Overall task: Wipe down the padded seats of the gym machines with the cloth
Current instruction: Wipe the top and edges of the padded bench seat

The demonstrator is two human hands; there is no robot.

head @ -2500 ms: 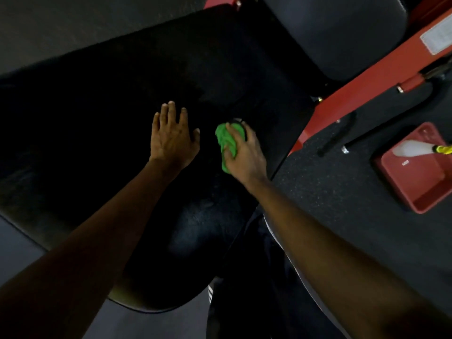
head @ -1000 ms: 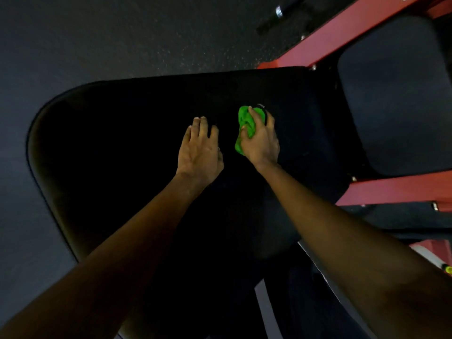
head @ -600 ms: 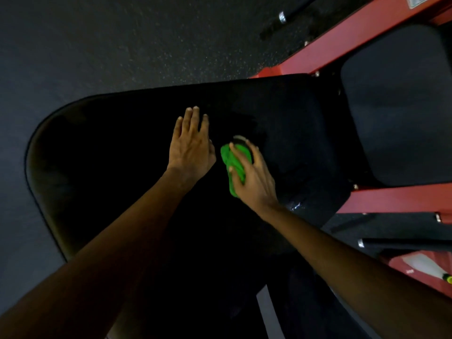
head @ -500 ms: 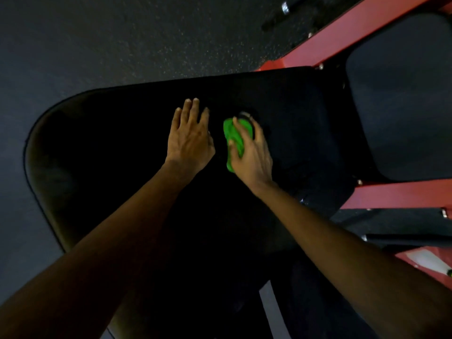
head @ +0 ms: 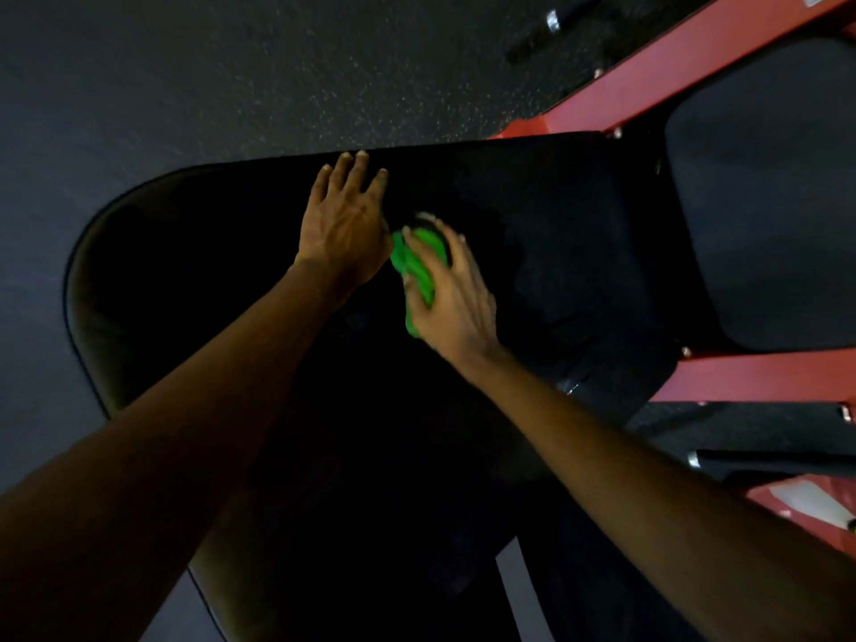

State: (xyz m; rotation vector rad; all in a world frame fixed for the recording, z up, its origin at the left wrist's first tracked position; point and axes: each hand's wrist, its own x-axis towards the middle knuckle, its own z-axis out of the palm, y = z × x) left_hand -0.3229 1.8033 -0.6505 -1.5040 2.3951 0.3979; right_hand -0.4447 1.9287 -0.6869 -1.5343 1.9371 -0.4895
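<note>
At the centre of the frame the right hand [head: 451, 301] grips a bunched green cloth [head: 414, 266], pressing it onto the black padded seat [head: 185, 271]. Just left of it, the left hand [head: 343, 224] lies flat on the seat, fingers straight and slightly spread near the far edge. A red machine frame [head: 648, 81] and second dark pad [head: 764, 201] fill the right side, above speckled floor [head: 231, 76].

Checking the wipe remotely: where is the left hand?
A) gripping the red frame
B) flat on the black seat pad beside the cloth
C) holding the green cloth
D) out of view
B: the left hand lies flat, fingers straight, on the black seat pad, while the right hand holds the green cloth.
</note>
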